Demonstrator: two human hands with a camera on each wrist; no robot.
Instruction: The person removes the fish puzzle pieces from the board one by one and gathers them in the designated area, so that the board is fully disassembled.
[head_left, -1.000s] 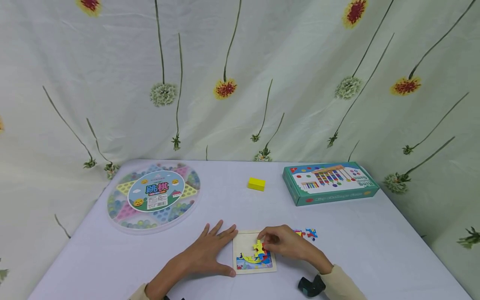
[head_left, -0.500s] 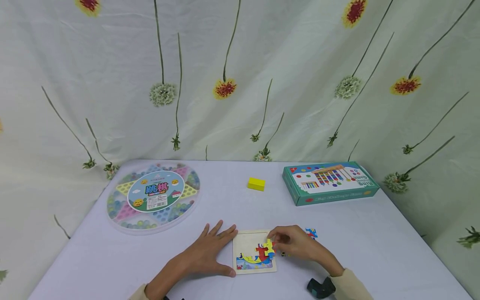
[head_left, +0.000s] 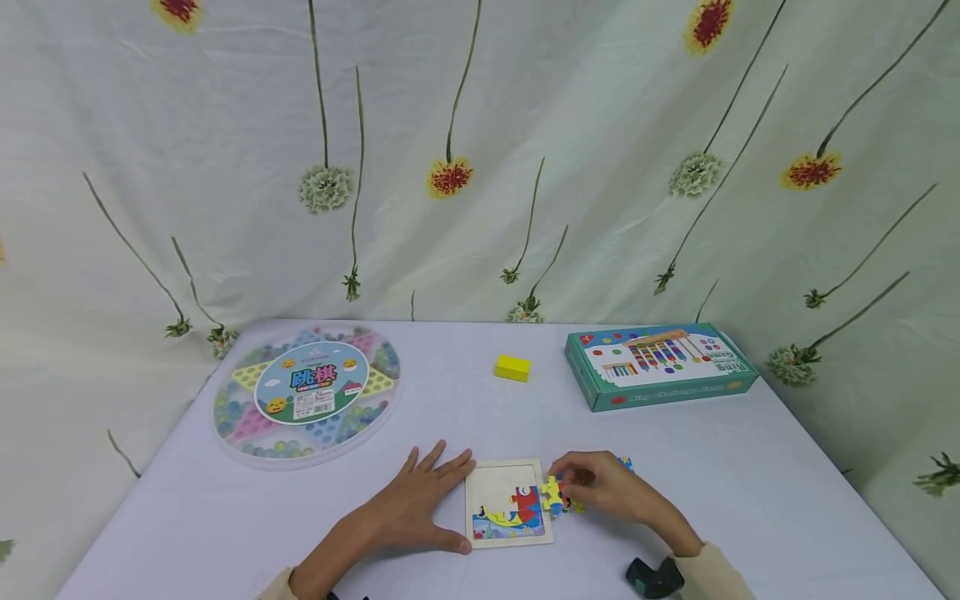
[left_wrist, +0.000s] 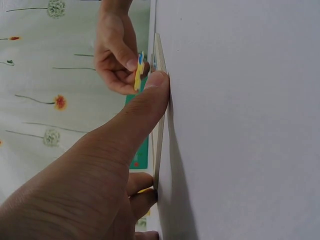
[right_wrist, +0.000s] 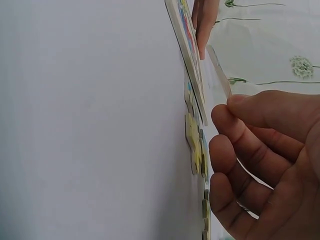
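One puzzle piece [head_left: 552, 493] was pinched in the right hand [head_left: 606, 485] at the right rim of the tray [head_left: 492, 477].
The tray held joined pieces [head_left: 516, 518] in its near part — the left hand [head_left: 423, 507], spread wide, touched its left edge. Beyond lay one yellow block [head_left: 513, 368], one green box [head_left: 662, 367], one round case [head_left: 311, 362] of marbles [head_left: 288, 448].

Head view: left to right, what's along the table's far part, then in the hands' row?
Far part: round board game, yellow block, green box. Hands' row: left hand, puzzle tray, held puzzle piece, right hand.
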